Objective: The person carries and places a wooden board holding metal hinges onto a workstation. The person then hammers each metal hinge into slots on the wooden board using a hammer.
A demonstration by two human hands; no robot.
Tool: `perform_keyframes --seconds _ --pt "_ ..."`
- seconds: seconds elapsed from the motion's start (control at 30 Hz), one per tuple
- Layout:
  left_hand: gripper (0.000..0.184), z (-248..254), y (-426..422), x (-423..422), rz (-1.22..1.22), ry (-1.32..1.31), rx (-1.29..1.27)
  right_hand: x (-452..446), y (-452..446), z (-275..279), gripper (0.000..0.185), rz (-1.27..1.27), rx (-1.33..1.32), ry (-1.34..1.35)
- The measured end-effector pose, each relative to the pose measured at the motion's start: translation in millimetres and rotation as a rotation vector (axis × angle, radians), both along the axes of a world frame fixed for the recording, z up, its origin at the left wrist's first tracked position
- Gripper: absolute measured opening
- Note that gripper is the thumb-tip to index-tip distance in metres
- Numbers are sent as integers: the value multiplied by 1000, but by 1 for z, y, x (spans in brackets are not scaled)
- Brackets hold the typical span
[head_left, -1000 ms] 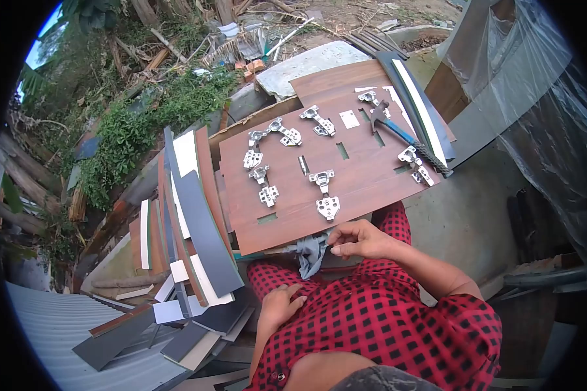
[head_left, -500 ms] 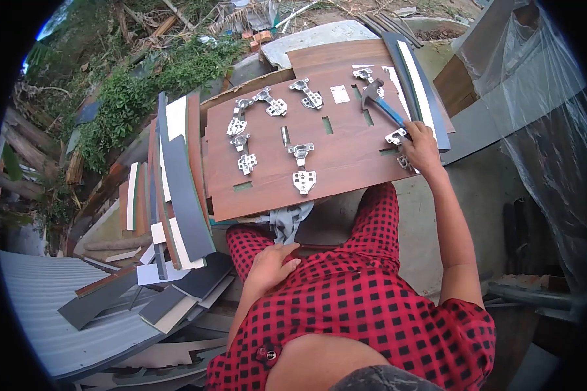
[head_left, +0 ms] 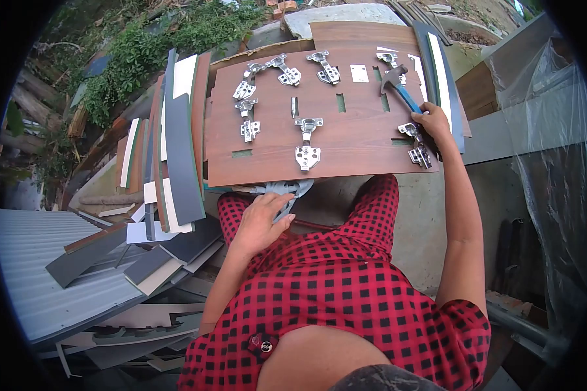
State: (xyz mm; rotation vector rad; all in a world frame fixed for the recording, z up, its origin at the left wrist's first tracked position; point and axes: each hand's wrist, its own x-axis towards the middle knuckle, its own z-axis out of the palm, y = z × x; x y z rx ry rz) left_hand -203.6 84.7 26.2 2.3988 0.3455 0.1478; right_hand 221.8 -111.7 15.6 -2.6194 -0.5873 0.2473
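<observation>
My right hand (head_left: 433, 124) is closed round the handle of a claw hammer (head_left: 407, 98), whose head lies over the board near the upper-right hinge. My left hand (head_left: 262, 223), thumb apart and fingers stretched forward, is at the grey cloth (head_left: 292, 190) below the board's front edge; whether it presses on the cloth is unclear. On the brown wooden board (head_left: 359, 153) lie several metal cabinet hinges. One hinge (head_left: 307, 144) is near the front middle, and another hinge (head_left: 416, 144) is just below my right hand. A small metal cylinder (head_left: 294, 107) lies between them and the left-hand hinges.
Long board offcuts (head_left: 184, 156) lean at the board's left side. More offcuts (head_left: 88, 254) rest on corrugated metal sheeting (head_left: 26, 260). Clear plastic sheeting (head_left: 544, 143) hangs at the right. A white plate (head_left: 359, 73) lies on the board, which has several rectangular cut-outs.
My left hand has moved forward from my lap to the grey cloth. My right hand still grips the hammer. The board sits higher in view as the camera has tilted.
</observation>
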Motion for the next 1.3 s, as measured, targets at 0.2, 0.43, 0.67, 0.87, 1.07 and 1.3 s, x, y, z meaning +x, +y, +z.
perform_keyframes --seconds 0.2,0.43,0.67,0.87,1.07,1.3 --pt "45 -16 23 44 119 -146 -74 0 3 -1 31 -107 104 9" --pt "43 -52 40 104 198 -251 -63 -43 -13 63 21 -84 725 357" --pt "33 -56 32 123 319 -247 69 -132 -32 97 23 41 1016 485" --pt "32 -59 16 143 351 -264 -8 -166 -41 51 27 15 837 487" --pt "32 -56 -6 169 343 -213 -126 -195 -27 38 32 48 783 523" --pt "34 -54 -1 171 333 -179 -201 -218 -27 24 29 63 706 608"
